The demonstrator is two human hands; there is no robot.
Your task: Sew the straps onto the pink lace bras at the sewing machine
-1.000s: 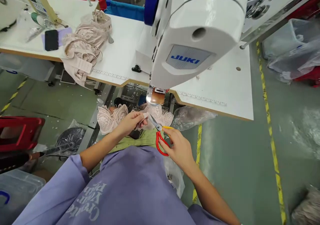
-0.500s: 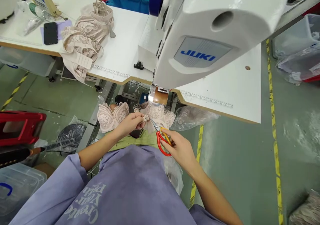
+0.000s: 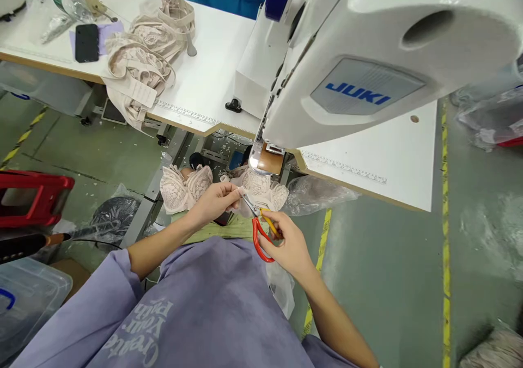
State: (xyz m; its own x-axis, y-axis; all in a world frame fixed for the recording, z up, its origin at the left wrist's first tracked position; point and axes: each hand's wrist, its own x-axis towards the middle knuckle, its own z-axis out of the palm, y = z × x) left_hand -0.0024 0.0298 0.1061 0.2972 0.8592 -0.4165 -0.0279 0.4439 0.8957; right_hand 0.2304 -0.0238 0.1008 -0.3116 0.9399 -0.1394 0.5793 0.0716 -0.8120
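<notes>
A pale pink lace bra [image 3: 261, 188] hangs over my lap, its cups on both sides of my left hand [image 3: 223, 200]. That hand pinches a small edge or strap of the bra between thumb and fingers. In my right hand [image 3: 288, 241] are scissors [image 3: 261, 227] with one red and one orange handle loop. Their blades point up and left, and the tips lie right at the pinched fabric by my left fingertips. Whether the blades touch the fabric is too small to tell.
A white JUKI sewing machine [image 3: 347, 85] overhangs the white table [image 3: 212, 47] before me. More lace bras [image 3: 143, 57] lie piled at the table's left, near a black phone [image 3: 87, 43]. A red stool [image 3: 32, 196] stands on the left, and plastic bags [image 3: 318, 194] hang below the table edge.
The scissors have shifted slightly left and their blades have come closer to my left fingertips. My left hand still pinches the bra. The camera view has moved a little.
</notes>
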